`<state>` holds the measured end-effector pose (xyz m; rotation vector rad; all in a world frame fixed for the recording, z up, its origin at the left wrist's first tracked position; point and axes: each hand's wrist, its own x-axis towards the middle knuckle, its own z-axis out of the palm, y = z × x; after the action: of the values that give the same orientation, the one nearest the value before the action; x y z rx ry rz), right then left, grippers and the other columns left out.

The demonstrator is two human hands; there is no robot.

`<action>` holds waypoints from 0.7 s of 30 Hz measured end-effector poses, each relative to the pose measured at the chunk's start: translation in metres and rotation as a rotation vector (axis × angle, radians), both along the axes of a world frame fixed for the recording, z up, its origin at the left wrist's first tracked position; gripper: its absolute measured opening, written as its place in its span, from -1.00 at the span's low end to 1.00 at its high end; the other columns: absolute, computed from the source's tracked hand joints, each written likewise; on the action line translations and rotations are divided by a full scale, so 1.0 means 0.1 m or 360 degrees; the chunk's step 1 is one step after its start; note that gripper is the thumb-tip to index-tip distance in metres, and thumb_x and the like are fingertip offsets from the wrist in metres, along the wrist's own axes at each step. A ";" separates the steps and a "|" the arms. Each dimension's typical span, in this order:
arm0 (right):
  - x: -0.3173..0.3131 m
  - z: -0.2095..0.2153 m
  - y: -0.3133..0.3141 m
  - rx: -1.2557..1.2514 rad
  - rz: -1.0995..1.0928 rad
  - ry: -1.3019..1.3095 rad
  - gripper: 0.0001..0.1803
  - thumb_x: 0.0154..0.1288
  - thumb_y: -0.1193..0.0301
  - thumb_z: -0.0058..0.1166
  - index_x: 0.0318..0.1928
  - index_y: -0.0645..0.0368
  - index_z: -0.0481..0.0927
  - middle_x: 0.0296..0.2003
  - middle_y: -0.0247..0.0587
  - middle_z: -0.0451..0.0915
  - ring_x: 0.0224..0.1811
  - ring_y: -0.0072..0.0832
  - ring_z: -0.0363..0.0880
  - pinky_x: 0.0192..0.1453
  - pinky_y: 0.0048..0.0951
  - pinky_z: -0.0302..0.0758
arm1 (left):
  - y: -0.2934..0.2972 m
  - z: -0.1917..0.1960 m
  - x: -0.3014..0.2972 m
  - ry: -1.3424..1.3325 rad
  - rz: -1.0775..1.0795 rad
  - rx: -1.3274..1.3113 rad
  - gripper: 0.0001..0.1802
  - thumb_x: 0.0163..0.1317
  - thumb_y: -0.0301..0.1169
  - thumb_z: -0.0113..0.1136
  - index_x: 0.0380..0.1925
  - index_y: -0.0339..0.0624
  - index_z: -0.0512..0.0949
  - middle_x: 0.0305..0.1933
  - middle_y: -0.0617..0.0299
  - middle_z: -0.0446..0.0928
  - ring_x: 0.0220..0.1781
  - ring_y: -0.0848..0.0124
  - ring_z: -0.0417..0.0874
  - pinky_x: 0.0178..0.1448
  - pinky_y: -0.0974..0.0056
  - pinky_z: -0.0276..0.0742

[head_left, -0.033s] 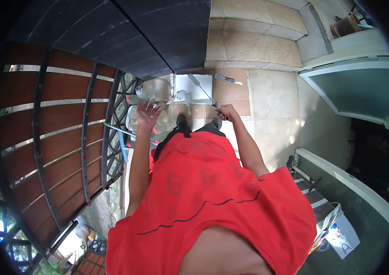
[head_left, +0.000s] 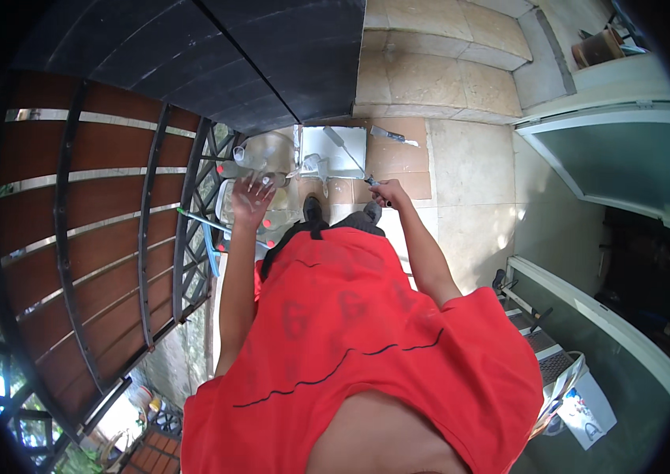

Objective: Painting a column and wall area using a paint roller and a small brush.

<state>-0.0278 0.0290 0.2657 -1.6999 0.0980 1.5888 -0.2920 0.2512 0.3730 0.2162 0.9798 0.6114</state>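
Observation:
My right hand is closed around the handle of a small paint roller. Its grey roller head lies over a white rectangular tray on the floor ahead of my feet. To the left of the tray, my left hand is raised with fingers spread and nothing held; whitish smears mark its skin. Near its fingertips are a clear cup and a clear bottle lying down. A crumpled whitish piece lies at the tray's near left corner.
A flat-bladed scraper rests on brown cardboard right of the tray. Dark panels stand ahead, tiled steps ahead right. A slatted railing runs along the left. A green-blue stick leans near my left forearm.
My left hand has shifted very slightly to the left and nearer to me. My right hand and the paint roller look unmoved.

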 end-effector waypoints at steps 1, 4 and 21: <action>-0.02 -0.05 0.04 -0.0003 0.0029 0.0015 -0.82 0.13 0.45 0.08 -0.54 0.27 0.45 -0.69 -0.26 0.43 -0.79 -0.65 0.27 -0.78 -0.63 0.18 | -0.01 0.04 -0.12 0.0090 0.0085 -0.0036 -0.53 0.17 -0.07 -0.09 -0.02 -0.12 0.34 -0.01 0.11 0.38 0.08 0.01 0.34 0.22 -0.09 0.16; -0.09 -0.18 0.14 0.0001 -0.0036 0.0065 -0.82 0.12 0.46 0.07 -0.55 0.27 0.45 -0.69 -0.25 0.43 -0.79 -0.63 0.27 -0.77 -0.62 0.19 | -0.10 0.12 -0.32 0.0047 0.0114 -0.0012 -0.50 0.17 -0.06 -0.09 0.01 -0.13 0.30 0.04 0.10 0.34 0.09 0.00 0.34 0.20 -0.09 0.17; -0.24 -0.39 -0.03 0.0009 0.0092 -0.0087 -0.84 0.12 0.50 0.00 -0.56 0.29 0.43 -0.76 -0.24 0.35 -0.81 -0.59 0.27 -0.79 -0.54 0.17 | -0.05 0.18 -0.32 0.0049 0.0197 -0.0044 -0.50 0.16 -0.04 -0.06 -0.01 -0.12 0.31 0.05 0.14 0.34 0.09 0.02 0.35 0.18 -0.07 0.20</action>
<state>-0.0513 0.0259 0.2268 -1.7550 0.0170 1.5815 -0.3242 0.2466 0.3907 0.1414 1.0364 0.7089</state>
